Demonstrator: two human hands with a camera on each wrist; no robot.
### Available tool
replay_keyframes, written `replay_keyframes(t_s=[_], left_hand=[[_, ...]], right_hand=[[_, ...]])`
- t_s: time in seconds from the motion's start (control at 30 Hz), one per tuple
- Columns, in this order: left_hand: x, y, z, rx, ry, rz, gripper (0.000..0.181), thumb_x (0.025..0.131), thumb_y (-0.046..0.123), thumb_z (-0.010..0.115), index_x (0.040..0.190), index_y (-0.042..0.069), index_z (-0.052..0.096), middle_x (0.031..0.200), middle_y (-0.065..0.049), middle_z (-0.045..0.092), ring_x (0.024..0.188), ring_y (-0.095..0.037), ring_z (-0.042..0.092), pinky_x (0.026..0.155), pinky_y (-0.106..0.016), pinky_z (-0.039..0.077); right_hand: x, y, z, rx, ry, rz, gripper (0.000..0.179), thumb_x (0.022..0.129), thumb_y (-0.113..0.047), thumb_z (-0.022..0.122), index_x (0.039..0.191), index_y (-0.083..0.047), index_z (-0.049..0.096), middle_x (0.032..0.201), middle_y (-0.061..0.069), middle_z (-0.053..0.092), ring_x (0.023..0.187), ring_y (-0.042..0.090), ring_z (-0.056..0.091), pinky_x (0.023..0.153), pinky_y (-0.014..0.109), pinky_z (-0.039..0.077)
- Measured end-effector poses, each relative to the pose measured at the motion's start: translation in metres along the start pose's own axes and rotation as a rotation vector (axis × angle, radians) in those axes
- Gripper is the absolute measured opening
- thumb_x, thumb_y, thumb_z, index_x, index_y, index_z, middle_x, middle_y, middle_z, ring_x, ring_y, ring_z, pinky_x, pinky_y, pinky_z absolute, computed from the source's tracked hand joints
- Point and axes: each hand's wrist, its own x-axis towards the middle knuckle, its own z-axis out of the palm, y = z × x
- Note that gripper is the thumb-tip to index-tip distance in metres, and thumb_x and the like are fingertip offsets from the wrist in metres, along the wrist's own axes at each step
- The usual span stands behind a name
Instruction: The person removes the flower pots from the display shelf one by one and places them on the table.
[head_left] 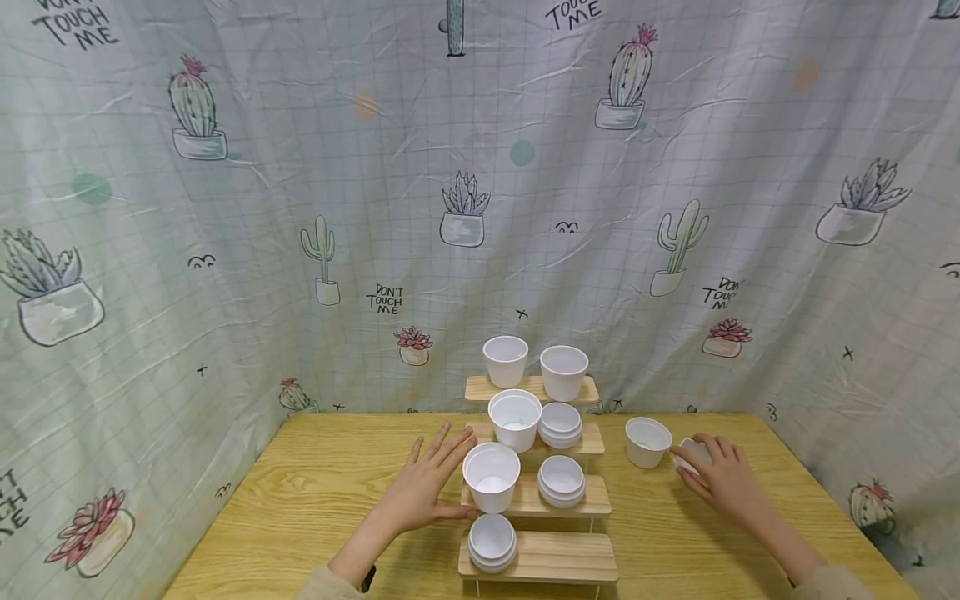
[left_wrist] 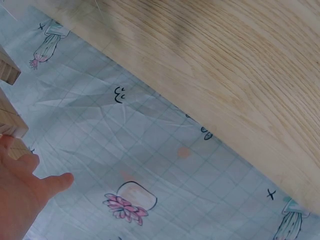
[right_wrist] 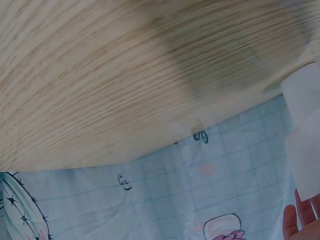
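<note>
At right, a small white plastic cup [head_left: 695, 452] is gripped by the fingers of the right hand [head_left: 725, 477], beside another round white cup [head_left: 647, 444]; the left hand [head_left: 422, 487] spreads its fingers along a tiered pale-wood stand [head_left: 566, 557] on the yellow wooden counter [head_left: 300, 500].

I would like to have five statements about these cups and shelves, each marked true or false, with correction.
1. Two cups stand on the top shelf. True.
2. The wooden stand has three shelves. False: the wooden stand shows four.
3. The right hand holds a white cup. True.
4. The left hand holds a cup. False: the left hand is spread out, without any cup.
5. Another cup stands on the table between the stand and the right hand. True.
</note>
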Motion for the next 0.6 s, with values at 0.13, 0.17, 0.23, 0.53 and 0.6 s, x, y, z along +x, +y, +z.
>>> replay_keyframes(t_s=[0.13,0.17,0.23,0.53,0.6], left_hand=[[0.0,0.0,0.0,-0.002,0.002,0.001,0.097,0.065,0.065,0.061,0.143,0.021,0.022,0.149,0.003,0.022,0.138,-0.029,0.015,0.101,-0.064,0.021],[0.0,0.0,0.0,0.0,0.003,0.002,0.097,0.065,0.065,0.061,0.143,0.021,0.022,0.149,0.003,0.022,0.138,-0.029,0.015,0.1,-0.064,0.022],[0.001,0.0,0.0,-0.004,0.006,0.002,0.097,0.065,0.065,0.061,0.143,0.021,0.023,0.149,0.003,0.023,0.138,-0.029,0.014,0.1,-0.065,0.022],[0.001,0.001,-0.001,-0.006,-0.004,-0.009,0.097,0.065,0.065,0.061,0.143,0.021,0.023,0.149,0.004,0.022,0.138,-0.027,0.013,0.101,-0.064,0.021],[0.001,0.001,-0.002,-0.013,-0.008,-0.012,0.097,0.065,0.064,0.062,0.143,0.021,0.023,0.149,0.004,0.022,0.138,-0.028,0.013,0.101,-0.064,0.021]], right_hand=[[-0.001,0.007,0.001,-0.021,-0.005,0.005,0.044,0.09,-0.051,0.037,0.101,-0.017,0.064,0.097,0.019,0.054,0.084,0.035,0.048,0.064,0.049,0.038],[-0.001,0.008,0.001,-0.024,-0.006,0.007,0.043,0.09,-0.05,0.039,0.101,-0.017,0.064,0.097,0.019,0.054,0.083,0.035,0.048,0.064,0.049,0.037],[-0.001,0.011,0.001,-0.025,-0.006,0.011,0.041,0.09,-0.049,0.041,0.101,-0.017,0.063,0.097,0.019,0.053,0.083,0.035,0.048,0.065,0.049,0.037],[-0.001,0.025,0.008,-0.034,-0.009,0.061,0.042,0.089,-0.05,0.043,0.104,-0.014,0.059,0.096,0.019,0.054,0.082,0.035,0.048,0.063,0.05,0.037],[-0.001,0.028,0.01,-0.042,-0.018,0.076,0.044,0.088,-0.049,0.045,0.106,-0.011,0.058,0.095,0.019,0.055,0.082,0.036,0.049,0.063,0.049,0.037]])
